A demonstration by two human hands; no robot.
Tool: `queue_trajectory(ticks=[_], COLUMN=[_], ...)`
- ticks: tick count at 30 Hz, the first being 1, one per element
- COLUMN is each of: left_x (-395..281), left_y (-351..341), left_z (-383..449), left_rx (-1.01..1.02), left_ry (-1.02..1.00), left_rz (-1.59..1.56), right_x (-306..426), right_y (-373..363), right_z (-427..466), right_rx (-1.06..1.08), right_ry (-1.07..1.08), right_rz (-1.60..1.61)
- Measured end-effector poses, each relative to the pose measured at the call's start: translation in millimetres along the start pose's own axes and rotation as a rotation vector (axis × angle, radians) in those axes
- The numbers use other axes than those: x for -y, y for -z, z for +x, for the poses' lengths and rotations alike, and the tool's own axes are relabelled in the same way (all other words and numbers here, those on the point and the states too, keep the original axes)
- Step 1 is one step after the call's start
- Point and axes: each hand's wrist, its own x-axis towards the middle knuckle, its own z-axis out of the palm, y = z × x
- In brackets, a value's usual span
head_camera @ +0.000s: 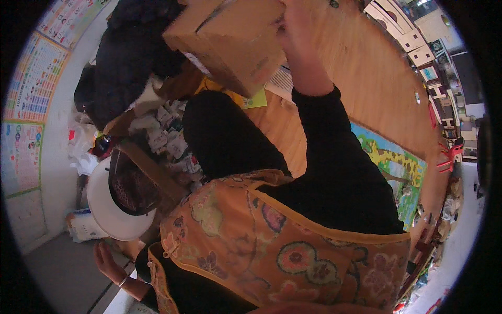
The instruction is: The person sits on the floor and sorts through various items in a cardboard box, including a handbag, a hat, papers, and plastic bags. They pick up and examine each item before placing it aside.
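My right hand is at the upper middle, gripping the right side of a cardboard box, which is tilted above the floor. The box has tape and a pale label on it; some of its top lies beyond the picture's edge. At the lower left, my left hand, with a bracelet at the wrist, holds nothing, its fingers loosely bent. Near it is a round white stool or lid with a dark mesh-like item on it. Many small white packets lie heaped beside my dark-clad knee.
A dark bulky garment fills the upper left; whether someone wears it is unclear. A yellow-green sheet and printed paper lie under the box. A giraffe play mat, a red chair and shelving stand right. Posters hang left.
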Motion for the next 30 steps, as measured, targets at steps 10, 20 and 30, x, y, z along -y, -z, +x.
queue_trajectory(ticks=[10, 20, 30], left_x=[-7, 2, 14], left_y=[-28, -41, -27], left_z=[39, 42, 15], left_rx=[0.084, 0.029, -0.017], left_ry=[0.028, 0.062, 0.188], left_rz=[-0.064, -0.065, 0.142], right_x=[58, 0, -221], right_y=[105, 177, 260], right_z=[54, 169, 120], right_rx=[-0.299, -0.496, -0.332], right_ry=[0.527, 0.228, 0.184], right_rz=[-0.076, 0.008, -1.560])
